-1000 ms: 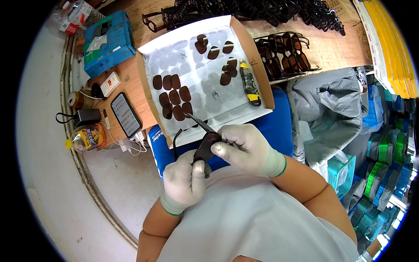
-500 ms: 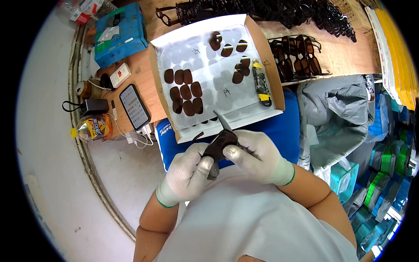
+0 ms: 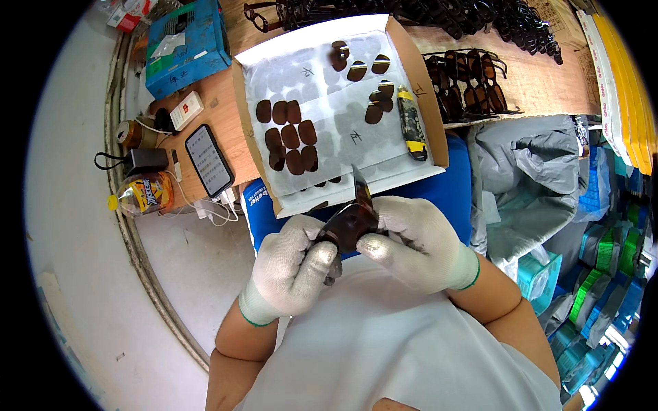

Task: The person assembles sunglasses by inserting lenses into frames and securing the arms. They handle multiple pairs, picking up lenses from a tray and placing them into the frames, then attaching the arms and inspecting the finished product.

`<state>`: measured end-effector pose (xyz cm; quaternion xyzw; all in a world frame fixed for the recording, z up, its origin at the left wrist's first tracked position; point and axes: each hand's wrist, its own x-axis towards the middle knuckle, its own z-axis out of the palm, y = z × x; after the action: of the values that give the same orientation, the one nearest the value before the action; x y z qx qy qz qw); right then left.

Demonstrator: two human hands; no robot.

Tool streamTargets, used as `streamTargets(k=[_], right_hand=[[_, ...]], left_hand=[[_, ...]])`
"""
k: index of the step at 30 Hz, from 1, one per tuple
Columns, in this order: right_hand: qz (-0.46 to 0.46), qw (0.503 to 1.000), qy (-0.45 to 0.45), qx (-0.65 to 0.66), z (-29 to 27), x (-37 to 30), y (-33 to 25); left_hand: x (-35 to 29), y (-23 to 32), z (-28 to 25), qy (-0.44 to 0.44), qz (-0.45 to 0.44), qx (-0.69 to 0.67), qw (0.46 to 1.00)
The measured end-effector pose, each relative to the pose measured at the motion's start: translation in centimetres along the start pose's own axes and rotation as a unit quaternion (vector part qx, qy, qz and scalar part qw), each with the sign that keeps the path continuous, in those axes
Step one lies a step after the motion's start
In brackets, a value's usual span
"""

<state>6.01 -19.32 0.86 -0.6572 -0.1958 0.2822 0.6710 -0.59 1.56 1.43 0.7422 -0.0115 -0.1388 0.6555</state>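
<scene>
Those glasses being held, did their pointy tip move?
Yes, the glasses' pointy tip moved right, away from the leftmost brown lenses in the box.

The left hand point(image 3: 289, 266) and right hand point(image 3: 423, 244) partly hide dark glasses point(image 3: 351, 223).

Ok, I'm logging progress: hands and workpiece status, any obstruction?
Left hand, right hand both gripping dark glasses. Open lens box just beyond. No obstruction visible.

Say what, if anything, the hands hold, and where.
Dark glasses, held by the front part: the left hand grips its left side, the right hand its right.
</scene>
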Motion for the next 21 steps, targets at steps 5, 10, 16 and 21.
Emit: streamTargets(k=[5, 10, 16, 21], right_hand=[[0.088, 0.995, 0.002, -0.043, -1.0, 0.1, 0.2], [0.135, 0.990, 0.004, 0.038, -0.8, 0.5, 1.2], [0.045, 0.999, -0.006, -0.004, -0.2, 1.1, 0.9], [0.007, 0.985, -0.056, -0.161, -0.8, 1.1, -0.5]], left_hand=[[0.2, -0.4, 1.1, 0.057, 0.061, 0.084, 0.993], [0.0, -0.8, 1.5, 0.060, 0.130, 0.176, 0.974], [0.5, -1.9, 1.0, 0.099, 0.163, 0.180, 0.965], [0.3, -2.0, 0.8, 0.088, 0.129, 0.097, 0.983]])
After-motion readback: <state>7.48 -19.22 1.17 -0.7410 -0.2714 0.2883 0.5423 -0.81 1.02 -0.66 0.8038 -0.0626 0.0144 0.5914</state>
